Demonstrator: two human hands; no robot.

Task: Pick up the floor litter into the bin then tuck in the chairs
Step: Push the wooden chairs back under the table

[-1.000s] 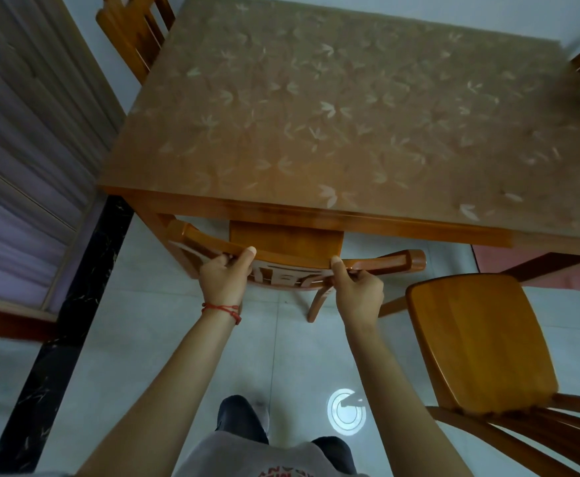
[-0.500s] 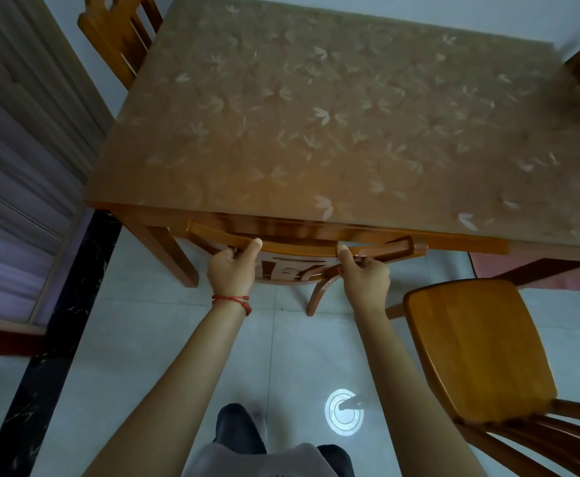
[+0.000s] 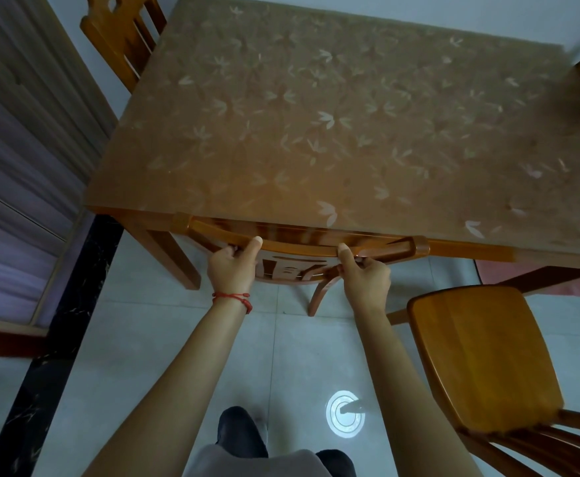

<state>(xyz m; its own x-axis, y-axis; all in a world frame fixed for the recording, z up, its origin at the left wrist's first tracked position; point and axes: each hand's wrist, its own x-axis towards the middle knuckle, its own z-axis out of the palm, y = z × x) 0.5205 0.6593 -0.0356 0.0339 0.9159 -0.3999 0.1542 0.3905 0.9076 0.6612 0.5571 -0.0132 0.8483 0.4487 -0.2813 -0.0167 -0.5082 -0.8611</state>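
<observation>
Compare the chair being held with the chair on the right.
The held chair is tucked in, its top rail against the table edge and its seat hidden; the right chair stands clear of the table, seat fully showing. The left hand and right hand grip the held chair; nothing touches the right one. Both are orange-brown wood.

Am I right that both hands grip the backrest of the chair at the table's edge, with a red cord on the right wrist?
Not quite. In the head view the left hand and right hand do grip the chair backrest at the table edge, but the red cord is on the left wrist.
</observation>
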